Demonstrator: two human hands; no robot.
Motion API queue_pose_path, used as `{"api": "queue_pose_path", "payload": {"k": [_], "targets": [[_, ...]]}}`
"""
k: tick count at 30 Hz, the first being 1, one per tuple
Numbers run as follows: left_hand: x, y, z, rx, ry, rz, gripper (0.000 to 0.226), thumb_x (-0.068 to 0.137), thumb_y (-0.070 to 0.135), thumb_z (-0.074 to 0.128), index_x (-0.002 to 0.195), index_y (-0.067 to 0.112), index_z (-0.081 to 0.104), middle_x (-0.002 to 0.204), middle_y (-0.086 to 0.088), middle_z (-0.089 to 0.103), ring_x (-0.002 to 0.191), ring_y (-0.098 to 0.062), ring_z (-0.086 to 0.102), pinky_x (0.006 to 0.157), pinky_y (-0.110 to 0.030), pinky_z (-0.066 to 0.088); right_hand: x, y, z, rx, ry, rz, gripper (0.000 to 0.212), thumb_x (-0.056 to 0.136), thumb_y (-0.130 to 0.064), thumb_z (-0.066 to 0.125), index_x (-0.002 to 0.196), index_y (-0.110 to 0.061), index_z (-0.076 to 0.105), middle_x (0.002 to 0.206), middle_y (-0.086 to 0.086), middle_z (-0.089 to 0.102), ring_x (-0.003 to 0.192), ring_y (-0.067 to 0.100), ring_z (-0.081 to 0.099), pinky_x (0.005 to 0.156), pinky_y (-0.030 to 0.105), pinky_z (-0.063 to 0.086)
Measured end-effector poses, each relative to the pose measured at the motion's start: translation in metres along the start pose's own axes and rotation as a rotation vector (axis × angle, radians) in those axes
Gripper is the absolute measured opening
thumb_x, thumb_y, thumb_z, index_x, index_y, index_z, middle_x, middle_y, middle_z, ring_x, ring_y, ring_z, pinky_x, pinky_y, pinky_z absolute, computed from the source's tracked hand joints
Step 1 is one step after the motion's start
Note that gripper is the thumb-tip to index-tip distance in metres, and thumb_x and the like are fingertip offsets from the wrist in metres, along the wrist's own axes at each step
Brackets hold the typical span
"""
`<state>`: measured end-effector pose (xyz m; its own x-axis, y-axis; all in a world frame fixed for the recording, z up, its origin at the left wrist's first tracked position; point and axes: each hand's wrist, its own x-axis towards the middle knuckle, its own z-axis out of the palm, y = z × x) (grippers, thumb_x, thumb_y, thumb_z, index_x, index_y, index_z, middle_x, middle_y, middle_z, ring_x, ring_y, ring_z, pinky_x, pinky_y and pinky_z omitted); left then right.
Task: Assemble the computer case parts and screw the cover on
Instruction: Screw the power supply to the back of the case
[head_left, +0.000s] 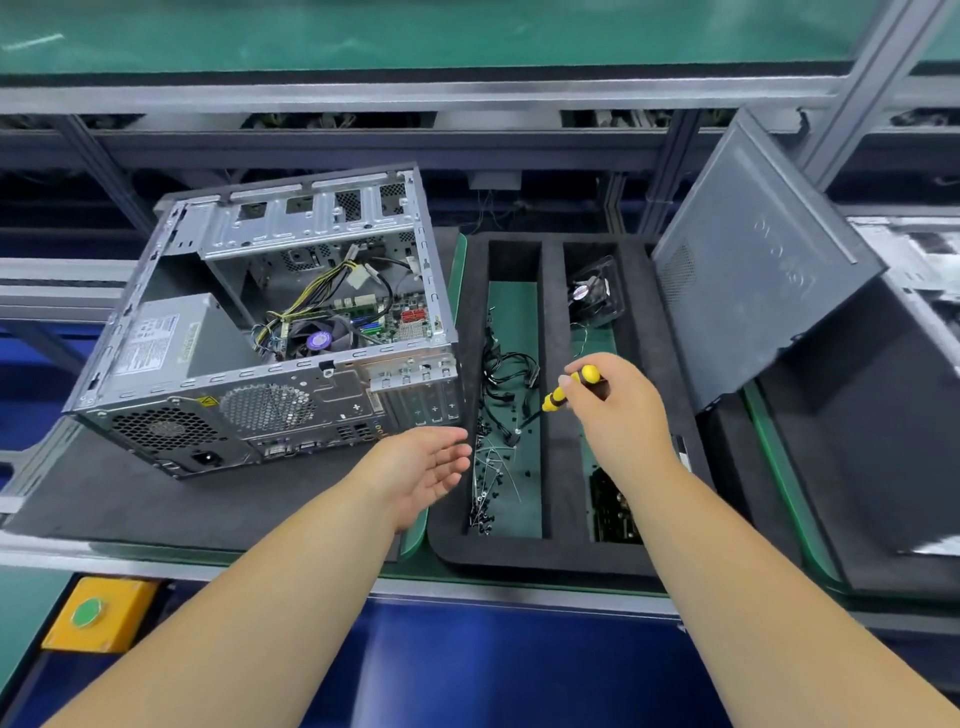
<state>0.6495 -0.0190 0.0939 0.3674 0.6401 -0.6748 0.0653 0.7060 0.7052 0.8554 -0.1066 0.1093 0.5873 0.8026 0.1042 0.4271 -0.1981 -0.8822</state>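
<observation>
Evidently the work is at the screw-fetching stage. The right hand (618, 402) grips a yellow-and-black screwdriver (569, 387), fingers curled round the handle, with the tip pointing down-left into the left compartment of the black foam tray (553, 364). The tip sits at or just above a small bright screw (518, 431) among the scattered loose screws (488, 483) and a bundle of black cables (506, 374); whether the screw is on the tip or only beside it cannot be told. The left hand (428, 467) hangs open, palm turned toward the tray, fingers relaxed and apart, holding nothing, just beside the tray's left wall.

The computer case (270, 332) lies on its side on a dark mat on the bench (62, 587), to the left of the tray, its open side up and board, fan and wiring exposed. The cover (763, 265) is not yet on; it leans tilted at the right, well apart from the case. The tray's right compartment holds a small fan (595, 293) and a circuit board (613, 512).

Next, in my judgement, a screw has to be taken from the pile, probably into the waiting left palm. Fitting the cover would need at least one hand freed first, so the screwdriver may have to be set down before the panel is lifted over and slid on.
</observation>
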Motion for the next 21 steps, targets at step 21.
{"api": "queue_pose_path", "payload": {"k": [21], "targets": [[-0.024, 0.011, 0.050, -0.138, -0.164, 0.076, 0.007, 0.092, 0.011, 0.063, 0.092, 0.010, 0.070, 0.073, 0.002, 0.071, 0.059, -0.004, 0.065, 0.055, -0.015, 0.053, -0.040, -0.059, -0.061, 0.387, 0.122, -0.045, 0.010, 0.090, -0.032, 0.059, 0.088, -0.031, 0.069, 0.080, -0.005, 0.068, 0.074, 0.014, 0.069, 0.072, 0.031, 0.056]]}}
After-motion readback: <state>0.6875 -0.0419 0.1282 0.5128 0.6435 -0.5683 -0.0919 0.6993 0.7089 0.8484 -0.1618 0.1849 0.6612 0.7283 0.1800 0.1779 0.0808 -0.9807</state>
